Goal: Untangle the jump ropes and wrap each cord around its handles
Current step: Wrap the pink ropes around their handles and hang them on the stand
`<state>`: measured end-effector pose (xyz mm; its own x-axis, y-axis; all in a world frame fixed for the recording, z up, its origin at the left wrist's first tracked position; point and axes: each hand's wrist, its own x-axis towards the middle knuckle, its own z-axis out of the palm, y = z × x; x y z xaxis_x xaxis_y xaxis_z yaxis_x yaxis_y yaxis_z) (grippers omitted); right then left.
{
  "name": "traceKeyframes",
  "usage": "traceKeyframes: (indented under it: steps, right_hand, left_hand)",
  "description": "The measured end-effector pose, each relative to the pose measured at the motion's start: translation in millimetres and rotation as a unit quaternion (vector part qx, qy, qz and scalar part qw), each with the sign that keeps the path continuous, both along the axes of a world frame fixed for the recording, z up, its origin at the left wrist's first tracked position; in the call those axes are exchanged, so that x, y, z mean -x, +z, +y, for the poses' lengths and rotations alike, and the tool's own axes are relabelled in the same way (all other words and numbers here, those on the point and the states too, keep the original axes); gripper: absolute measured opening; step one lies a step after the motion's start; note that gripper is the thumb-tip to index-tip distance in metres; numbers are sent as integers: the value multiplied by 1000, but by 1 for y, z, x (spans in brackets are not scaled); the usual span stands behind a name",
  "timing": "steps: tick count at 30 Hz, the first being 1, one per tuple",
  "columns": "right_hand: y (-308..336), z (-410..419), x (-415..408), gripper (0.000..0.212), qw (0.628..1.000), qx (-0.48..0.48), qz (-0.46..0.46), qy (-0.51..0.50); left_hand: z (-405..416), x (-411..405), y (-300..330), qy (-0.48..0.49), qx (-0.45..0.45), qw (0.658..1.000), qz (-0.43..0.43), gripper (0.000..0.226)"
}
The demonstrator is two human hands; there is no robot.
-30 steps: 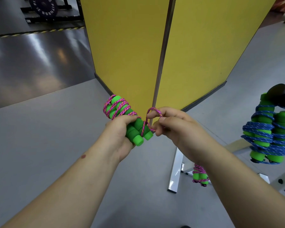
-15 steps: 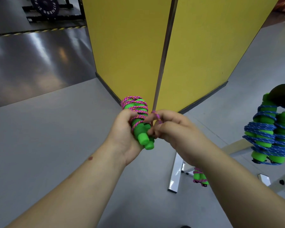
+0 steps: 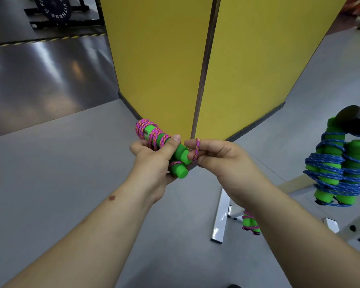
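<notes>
Two green handles [image 3: 176,161], bound in pink cord [image 3: 152,135], are gripped by the left hand [image 3: 154,161]. Just beside it, a cord loop [image 3: 196,149] is pinched by the right hand [image 3: 222,161]. Yellow panels [image 3: 247,59] are seen behind. A small pink bundle [image 3: 250,223] is half hidden by the right forearm. A blue-corded bundle [image 3: 339,171] is seen far right.

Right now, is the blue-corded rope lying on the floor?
No, the blue-corded jump rope hangs wrapped on a black bar, clear of the grey floor.
</notes>
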<state>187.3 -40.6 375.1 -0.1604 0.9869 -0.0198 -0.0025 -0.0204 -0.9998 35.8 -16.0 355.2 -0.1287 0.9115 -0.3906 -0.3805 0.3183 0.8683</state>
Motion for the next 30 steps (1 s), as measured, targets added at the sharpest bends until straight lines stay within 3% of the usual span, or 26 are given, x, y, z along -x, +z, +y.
traceKeyframes:
  steps: [9, 12, 15, 18, 21, 26, 30]
  right_hand:
    - [-4, 2, 2, 30, 1000, 23, 7, -17]
    - [-2, 1, 0, 12, 996, 6, -84, 0]
    - [0, 0, 0, 42, 987, -5, -162, 3]
    - [5, 0, -3, 36, 997, 14, -65, -28]
    - [3, 3, -7, 25, 994, 94, 16, -56]
    - [-7, 7, -14, 14, 948, 252, 159, -108]
    - [-18, 9, -30, 14, 932, 296, 152, -146]
  left_hand:
    - [-4, -1, -2, -64, -27, 996, 56, 61]
    - [-7, -3, -5, -79, -33, 993, 84, 64]
    - [-10, -9, -7, -94, -37, 987, 126, 65]
    - [-12, -13, -8, -106, -43, 991, 66, 54]
    - [-11, -14, -8, -114, -52, 991, 50, 51]
    - [-12, -17, -15, -120, -47, 991, 33, 54]
    - [-16, -33, -30, -127, -30, 991, 21, 59]
